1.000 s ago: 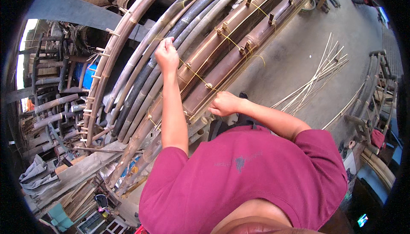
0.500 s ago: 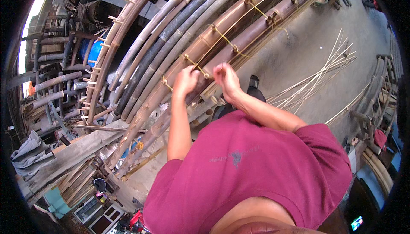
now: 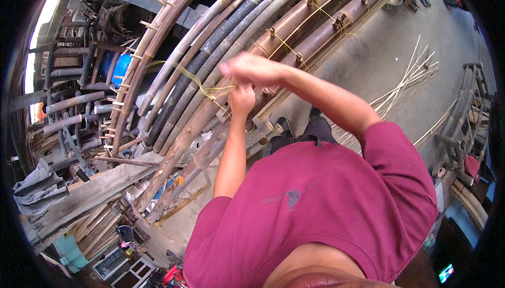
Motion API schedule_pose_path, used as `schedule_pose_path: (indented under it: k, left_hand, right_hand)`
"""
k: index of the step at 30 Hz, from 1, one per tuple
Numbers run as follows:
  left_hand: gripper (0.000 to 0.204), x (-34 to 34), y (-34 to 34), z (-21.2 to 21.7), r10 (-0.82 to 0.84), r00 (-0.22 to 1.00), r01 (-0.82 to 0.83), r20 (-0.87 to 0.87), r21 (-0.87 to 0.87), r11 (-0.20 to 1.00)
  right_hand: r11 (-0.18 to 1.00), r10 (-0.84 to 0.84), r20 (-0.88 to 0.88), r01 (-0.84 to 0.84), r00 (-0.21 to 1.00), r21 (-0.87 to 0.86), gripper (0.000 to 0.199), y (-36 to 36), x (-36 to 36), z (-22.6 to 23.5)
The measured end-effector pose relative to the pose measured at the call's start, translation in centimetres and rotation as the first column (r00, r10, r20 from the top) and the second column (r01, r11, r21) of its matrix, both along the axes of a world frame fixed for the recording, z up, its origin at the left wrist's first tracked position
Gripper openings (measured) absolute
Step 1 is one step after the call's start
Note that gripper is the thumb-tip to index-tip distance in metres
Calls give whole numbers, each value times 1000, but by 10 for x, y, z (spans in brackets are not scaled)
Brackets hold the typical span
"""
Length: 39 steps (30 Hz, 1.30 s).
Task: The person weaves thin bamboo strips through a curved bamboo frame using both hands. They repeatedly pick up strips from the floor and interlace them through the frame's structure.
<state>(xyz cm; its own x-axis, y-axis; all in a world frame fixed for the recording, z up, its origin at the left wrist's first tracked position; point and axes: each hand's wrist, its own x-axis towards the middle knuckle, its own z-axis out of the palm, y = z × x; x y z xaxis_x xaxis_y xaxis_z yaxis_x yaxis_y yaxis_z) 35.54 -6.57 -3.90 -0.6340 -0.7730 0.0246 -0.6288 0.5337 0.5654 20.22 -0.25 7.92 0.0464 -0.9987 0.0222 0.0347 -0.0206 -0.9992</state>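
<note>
Thick brown bamboo poles [image 3: 294, 12] run diagonally before me, with short dark pegs [image 3: 272, 32] standing up from them. Yellow cord [image 3: 202, 89] passes between the pegs, and a loose length of it curves out to the left over other poles. My left hand [image 3: 242, 98] is closed at the near pole, with the cord running into its fingers. Just above and across it is my right hand [image 3: 252, 69], smeared by motion. Whether that hand grips the cord cannot be made out.
Dark and grey curved poles [image 3: 210, 46] lie beyond, left of the pegged ones. A pegged curved pole [image 3: 138, 56] stands further left. Thin pale strips [image 3: 405, 83] lie on the concrete floor [image 3: 384, 41] at right. A wooden beam [image 3: 89, 196] crosses the lower left.
My right hand has swung left, across and above my left hand. My left hand has shifted slightly right and down. A loose length of yellow cord now curves out to the left.
</note>
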Motion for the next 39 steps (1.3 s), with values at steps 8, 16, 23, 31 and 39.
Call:
schedule_pose_path:
  k: [8,16,23,31,39]
  left_hand:
    - [24,-41,-39,36,-102,874,245,-474,249,937]
    - [29,-67,-133,-24,-2,993,-23,-121,-211,977]
    - [27,67,-86,57,147,986,-158,-83,-135,978]
    - [18,139,-24,-57,-174,946,159,-272,-78,984]
    - [32,127,-8,4,-90,945,131,-314,114,985]
  right_hand:
    - [999,46,-382,-38,923,28,42,87,58,-141]
    - [989,127,-888,-120,443,82,23,87,95,-144]
    - [902,-94,465,-123,880,415,19,87,168,-149]
    - [858,-468,-141,410,872,-310,38,-26,222,-68]
    - [997,1,-527,-42,850,-64,60,-113,117,-93]
